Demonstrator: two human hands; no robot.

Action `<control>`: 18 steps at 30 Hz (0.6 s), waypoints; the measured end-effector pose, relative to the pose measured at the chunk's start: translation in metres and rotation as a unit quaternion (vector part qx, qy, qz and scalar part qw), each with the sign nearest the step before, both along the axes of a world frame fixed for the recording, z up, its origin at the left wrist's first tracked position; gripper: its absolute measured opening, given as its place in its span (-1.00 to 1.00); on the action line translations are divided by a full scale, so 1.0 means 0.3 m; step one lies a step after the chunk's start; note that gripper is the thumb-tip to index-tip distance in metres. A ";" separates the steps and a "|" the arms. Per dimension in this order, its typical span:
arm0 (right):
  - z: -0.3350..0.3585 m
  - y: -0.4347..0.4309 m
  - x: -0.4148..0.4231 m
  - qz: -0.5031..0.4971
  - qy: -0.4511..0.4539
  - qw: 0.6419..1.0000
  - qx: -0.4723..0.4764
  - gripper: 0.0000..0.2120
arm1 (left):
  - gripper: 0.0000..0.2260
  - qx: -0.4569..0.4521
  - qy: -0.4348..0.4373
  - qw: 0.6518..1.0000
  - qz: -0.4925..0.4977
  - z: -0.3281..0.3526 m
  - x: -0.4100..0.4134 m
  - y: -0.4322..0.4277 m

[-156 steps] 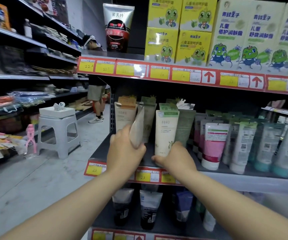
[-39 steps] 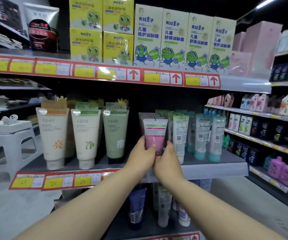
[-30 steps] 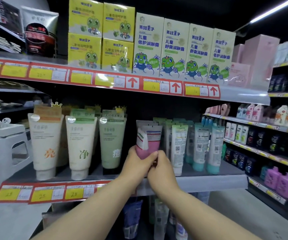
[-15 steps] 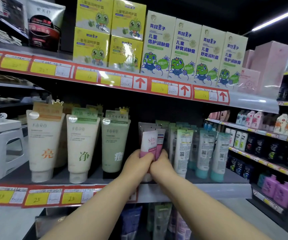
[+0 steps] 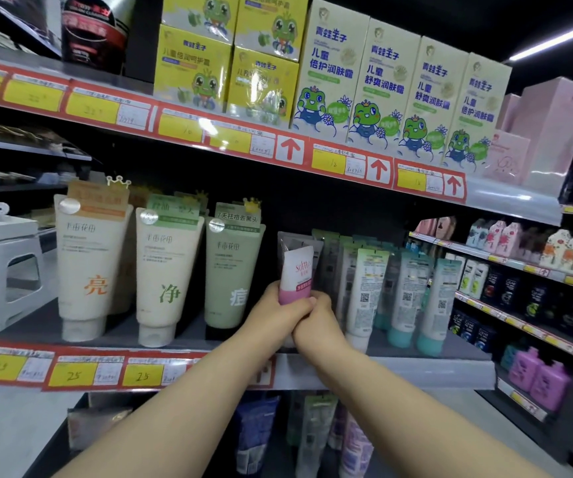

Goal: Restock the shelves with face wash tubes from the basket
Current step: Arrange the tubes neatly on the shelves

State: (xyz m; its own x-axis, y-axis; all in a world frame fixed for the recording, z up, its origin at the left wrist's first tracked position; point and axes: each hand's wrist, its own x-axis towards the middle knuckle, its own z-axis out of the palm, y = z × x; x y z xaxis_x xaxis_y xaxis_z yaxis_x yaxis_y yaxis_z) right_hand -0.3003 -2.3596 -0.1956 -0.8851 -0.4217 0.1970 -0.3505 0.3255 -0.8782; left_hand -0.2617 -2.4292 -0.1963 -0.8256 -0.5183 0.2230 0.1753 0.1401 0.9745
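Note:
A pink and white face wash tube (image 5: 298,274) stands upright on its cap on the middle shelf (image 5: 416,369), its printed front turned towards me. My left hand (image 5: 278,313) grips its lower part from the left. My right hand (image 5: 316,322) holds the bottom of the same tube from the right, fingers meeting the left hand. More tubes of that kind stand behind it. To its right is a row of white and teal tubes (image 5: 402,298). The basket is out of view.
Three large cream and green tubes (image 5: 168,274) stand left of my hands. Frog-printed boxes (image 5: 381,88) fill the upper shelf. Darker tubes stand on the lower shelf (image 5: 312,436). A white stool (image 5: 2,270) is at the left; another shelving unit (image 5: 526,298) is at the right.
Both hands have turned the pink tube from its label side round to its printed front and set it lower and straighter in its row. Earlier they were straightening the cream tubes.

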 end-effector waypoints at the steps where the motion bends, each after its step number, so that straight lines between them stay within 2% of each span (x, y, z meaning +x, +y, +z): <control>1: -0.003 0.000 0.002 0.004 0.007 1.000 0.003 -0.46 | -0.29 0.008 0.004 1.000 -0.003 -0.002 -0.001 -0.003; 4: 0.004 0.006 -0.005 0.023 0.021 0.999 0.020 -0.32 | -0.27 0.045 0.025 0.999 -0.008 -0.006 -0.001 -0.014; 9: 0.005 0.018 -0.005 0.015 0.034 0.999 0.036 -0.41 | -0.53 0.083 0.030 0.996 -0.026 -0.005 0.002 -0.026; 18: -0.016 0.011 0.029 -0.011 0.077 0.996 0.037 -0.39 | -0.40 0.042 0.011 0.998 -0.035 -0.017 -0.031 -0.042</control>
